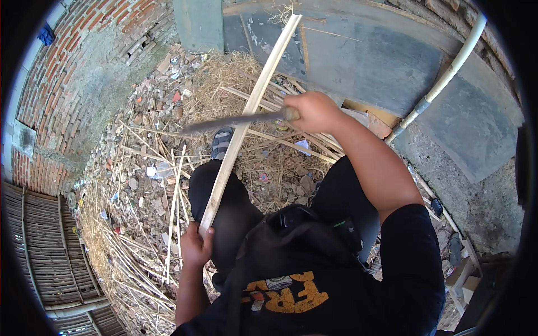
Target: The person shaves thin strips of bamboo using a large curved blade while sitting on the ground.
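Our left hand (196, 246) is clamped on the near end of the wooden strip (231, 159); we'd best brace it firmly, thumb clear of the edge. Farther out, our right hand (315, 112) is closed around the knife (216, 124); light, level strokes away from us seem safest. The strip looks long, pale and straight, slanting past our dark knee (197, 182) toward the grey panels (370, 61). Whether blade and strip touch, we cannot tell.

Bright, even daylight across my left fingers (209, 236), shadows soft; now the blade (217, 123) I'm gripping blurs toward its tip, the brick wall (61, 95) bends at the rim, black fills all 4 corners!
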The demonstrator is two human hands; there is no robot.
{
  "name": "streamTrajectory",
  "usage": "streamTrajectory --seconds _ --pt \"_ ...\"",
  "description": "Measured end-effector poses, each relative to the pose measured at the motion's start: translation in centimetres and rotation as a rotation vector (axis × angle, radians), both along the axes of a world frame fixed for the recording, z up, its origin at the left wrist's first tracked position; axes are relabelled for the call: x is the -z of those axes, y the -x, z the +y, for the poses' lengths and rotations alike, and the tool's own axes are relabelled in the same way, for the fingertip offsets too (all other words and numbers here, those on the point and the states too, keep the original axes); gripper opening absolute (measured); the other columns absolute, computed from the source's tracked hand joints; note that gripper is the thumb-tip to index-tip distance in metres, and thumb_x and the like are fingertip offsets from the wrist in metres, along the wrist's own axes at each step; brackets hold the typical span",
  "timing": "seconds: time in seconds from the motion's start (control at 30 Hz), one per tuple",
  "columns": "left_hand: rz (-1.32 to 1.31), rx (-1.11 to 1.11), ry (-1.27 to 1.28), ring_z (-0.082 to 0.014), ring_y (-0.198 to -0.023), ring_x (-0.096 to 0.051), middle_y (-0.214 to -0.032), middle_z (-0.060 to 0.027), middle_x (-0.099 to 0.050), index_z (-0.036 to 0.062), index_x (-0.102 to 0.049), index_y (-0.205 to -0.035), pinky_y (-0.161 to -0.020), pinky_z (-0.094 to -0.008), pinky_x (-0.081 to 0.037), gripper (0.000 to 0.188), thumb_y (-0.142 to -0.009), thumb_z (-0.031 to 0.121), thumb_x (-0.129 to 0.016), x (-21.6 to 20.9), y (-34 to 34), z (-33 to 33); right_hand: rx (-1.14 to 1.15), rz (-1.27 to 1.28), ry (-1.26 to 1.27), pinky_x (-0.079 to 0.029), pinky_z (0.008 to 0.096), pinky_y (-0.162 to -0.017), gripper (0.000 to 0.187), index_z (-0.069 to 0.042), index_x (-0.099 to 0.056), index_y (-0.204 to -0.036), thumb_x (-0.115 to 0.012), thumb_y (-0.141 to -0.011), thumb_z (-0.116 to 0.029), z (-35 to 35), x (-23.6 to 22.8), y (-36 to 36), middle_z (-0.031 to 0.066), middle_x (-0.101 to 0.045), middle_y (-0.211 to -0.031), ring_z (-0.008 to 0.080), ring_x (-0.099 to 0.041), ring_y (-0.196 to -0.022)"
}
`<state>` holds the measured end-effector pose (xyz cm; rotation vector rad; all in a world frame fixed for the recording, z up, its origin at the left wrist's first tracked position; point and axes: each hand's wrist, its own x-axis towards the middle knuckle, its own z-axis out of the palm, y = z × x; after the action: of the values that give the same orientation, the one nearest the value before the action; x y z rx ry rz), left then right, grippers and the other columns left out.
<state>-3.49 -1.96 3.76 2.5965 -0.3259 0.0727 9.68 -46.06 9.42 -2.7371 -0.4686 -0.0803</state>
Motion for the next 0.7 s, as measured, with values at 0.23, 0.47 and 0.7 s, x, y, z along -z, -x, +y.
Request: streamTrajectory --seconds 0.23,0.47,0.7 --pt "-0.049 0.035 -0.047 -0.0343 -0.048 -0.057 -0.054 -0.0134 -0.052 0.0024 -0.054 -0.087 -0.049 -0.0421 -0.043 0.036 -0.093 0.035 -0.069 -0.7 0.9 0.6 0.254 -0.102 -0.104 -0.054 0.0488 -0.082 0.040 -0.014 -0.067 -0.118 -0.070 -0.079 -0.022 -2.0 1.1 -0.8 0.0173 -0.071 -0.095 0.0362 -0.068 -0.092" --pt "-0.083 0.016 -0.072 -0.0323 -0.049 -0.057 -0.056 -0.0128 -0.054 0.0030 -0.055 -0.090 -0.048 -0.0425 -0.042 0.036 -0.093 0.036 -0.069 0.3 1.3 0.2 -0.072 0.014 -0.108 -0.053 0.0459 -0.073 0.037 -0.009 -0.067 -0.111 -0.075 -0.082 -0.029 0.0 3.8 -1.7 0.0167 -0.069 -0.082 0.0346 -0.069 -0.082" --pt "-0.051 0.029 -0.080 -0.0380 -0.054 -0.062 -0.059 -0.0169 -0.057 -0.0009 -0.056 -0.099 -0.052 -0.0446 -0.047 0.040 -0.095 0.038 -0.065 0.4 1.0 0.5 0.195 -0.192 -0.046 -0.054 0.0481 -0.081 0.037 -0.009 -0.067 -0.115 -0.069 -0.081 -0.024 -2.6 3.4 -2.2 0.0179 -0.072 -0.094 0.0344 -0.069 -0.090"
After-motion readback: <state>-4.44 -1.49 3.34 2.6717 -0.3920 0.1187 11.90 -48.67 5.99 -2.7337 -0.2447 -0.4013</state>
